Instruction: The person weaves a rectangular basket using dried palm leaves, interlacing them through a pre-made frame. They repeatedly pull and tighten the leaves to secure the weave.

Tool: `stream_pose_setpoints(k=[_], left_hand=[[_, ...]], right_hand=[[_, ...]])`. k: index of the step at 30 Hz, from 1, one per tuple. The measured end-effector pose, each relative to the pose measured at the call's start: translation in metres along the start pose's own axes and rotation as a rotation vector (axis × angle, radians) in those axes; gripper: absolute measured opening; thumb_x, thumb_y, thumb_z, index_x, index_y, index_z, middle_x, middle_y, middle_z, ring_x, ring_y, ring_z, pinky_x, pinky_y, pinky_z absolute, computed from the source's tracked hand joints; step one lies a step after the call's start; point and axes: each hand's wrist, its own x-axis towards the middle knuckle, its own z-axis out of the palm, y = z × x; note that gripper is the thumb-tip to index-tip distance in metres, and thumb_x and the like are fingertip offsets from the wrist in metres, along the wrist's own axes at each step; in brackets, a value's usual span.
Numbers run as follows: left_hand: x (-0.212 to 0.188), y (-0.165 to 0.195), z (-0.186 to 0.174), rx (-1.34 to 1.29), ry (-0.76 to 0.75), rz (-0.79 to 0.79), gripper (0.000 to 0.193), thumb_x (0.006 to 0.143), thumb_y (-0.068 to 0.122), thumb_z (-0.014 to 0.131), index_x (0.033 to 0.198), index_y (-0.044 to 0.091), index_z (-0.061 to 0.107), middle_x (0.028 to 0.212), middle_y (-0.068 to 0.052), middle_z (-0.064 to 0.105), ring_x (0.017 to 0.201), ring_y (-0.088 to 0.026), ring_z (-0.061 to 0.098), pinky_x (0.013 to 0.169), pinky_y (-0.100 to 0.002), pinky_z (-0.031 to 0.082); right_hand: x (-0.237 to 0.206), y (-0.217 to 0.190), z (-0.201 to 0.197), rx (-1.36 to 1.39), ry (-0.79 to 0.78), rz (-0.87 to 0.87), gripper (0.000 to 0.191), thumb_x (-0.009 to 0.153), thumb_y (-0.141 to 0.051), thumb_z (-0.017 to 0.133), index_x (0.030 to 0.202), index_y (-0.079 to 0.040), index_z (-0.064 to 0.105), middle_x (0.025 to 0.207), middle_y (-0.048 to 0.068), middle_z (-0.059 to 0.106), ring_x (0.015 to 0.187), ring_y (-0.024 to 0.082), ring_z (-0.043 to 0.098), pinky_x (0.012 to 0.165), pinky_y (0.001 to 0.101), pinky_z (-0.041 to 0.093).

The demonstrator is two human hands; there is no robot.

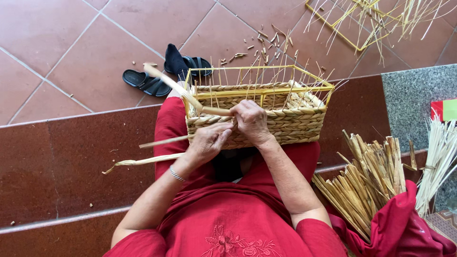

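Basket (266, 112) on lap, sandals (145, 82) beyond

Dry straw, yellow wire, red cloth and polished stone.

The basket (266, 116) is rough braided straw on a thin yellow metal frame (259, 71); the strand (173, 88) in the hands looks flat, dry and matt. The bundle (366, 183) of cut stalks is stiff and fibrous. The dress (223, 223) is soft matt red cloth with stitched flowers. The step (71, 157) is glossy dark red stone, the floor tiles (71, 43) matt terracotta. The sandals (147, 82) look like smooth black rubber.
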Motion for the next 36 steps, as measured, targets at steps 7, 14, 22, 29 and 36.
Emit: stream_pose_setpoints(k=[7,14,22,29,36], left_hand=[[0.016,-0.018,-0.06,0.947,0.076,0.133,0.037,0.088,0.013,0.073,0.125,0.014,0.071,0.144,-0.014,0.054,0.132,-0.029,0.045,0.107,-0.047,0.029],[-0.01,-0.014,-0.065,1.045,-0.101,0.279,0.007,0.092,0.021,0.069,0.092,0.015,0.065,0.117,-0.007,0.062,0.124,-0.026,0.056,0.117,-0.053,0.035],[-0.034,-0.04,-0.072,0.574,-0.168,-0.354,0.02,0.101,0.032,0.072,0.093,0.014,0.069,0.088,-0.006,0.065,0.087,-0.028,0.066,0.074,-0.041,0.053],[-0.031,-0.011,-0.069,0.806,0.047,0.099,0.023,0.087,0.028,0.075,0.097,0.01,0.065,0.099,-0.008,0.058,0.095,-0.028,0.055,0.08,-0.044,0.042],[-0.018,-0.003,-0.06,0.965,-0.109,0.154,0.026,0.081,0.017,0.071,0.105,0.009,0.067,0.107,-0.006,0.059,0.105,-0.025,0.054,0.088,-0.044,0.041]], right_hand=[[0.0,-0.003,-0.015,0.077,-0.077,-0.107,0.012,0.083,-0.012,0.076,0.095,-0.009,0.074,0.085,0.005,0.066,0.08,0.024,0.063,0.072,0.0378,0.055],[0.001,-0.006,0.006,0.053,0.114,0.01,0.004,0.09,-0.008,0.073,0.087,-0.005,0.071,0.082,0.007,0.069,0.078,0.024,0.066,0.073,0.0386,0.055],[-0.006,0.004,0.018,0.082,0.185,0.073,0.009,0.089,-0.008,0.075,0.082,-0.004,0.07,0.08,0.01,0.069,0.078,0.027,0.067,0.074,0.0404,0.054],[-0.014,0.016,0.023,0.244,0.122,0.241,0.028,0.089,-0.012,0.08,0.109,-0.007,0.061,0.075,0.003,0.072,0.069,0.019,0.072,0.065,0.0333,0.057],[-0.023,0.008,0.005,0.312,0.057,0.15,0.025,0.092,-0.008,0.076,0.108,-0.007,0.057,0.087,0.003,0.075,0.078,0.015,0.075,0.07,0.0304,0.06]])
